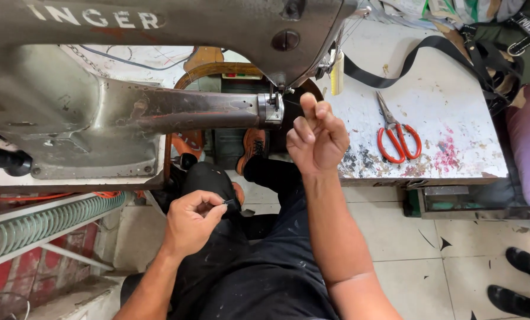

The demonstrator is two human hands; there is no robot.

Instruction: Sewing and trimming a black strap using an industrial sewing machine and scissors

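The right hand (317,137) is raised just beside the needle end of the old grey sewing machine (158,71), fingers pinched together as if on a thread too fine to make out. The left hand (191,222) rests low over the lap, fingers clamped on a small black piece (232,204) – perhaps steadied there. Red-handled scissors (397,137) lie on the stained white tabletop (454,89) near its front edge – no container shows its contents

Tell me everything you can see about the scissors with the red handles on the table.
The scissors have two red loop handles and short metal blades, which look nearly closed. They lie flat on the white, paint-stained table, blades pointing away from the person, handles toward the near edge. Nothing touches them: the right hand is raised to their left near the sewing machine's needle, and a black strap runs beyond their tips.
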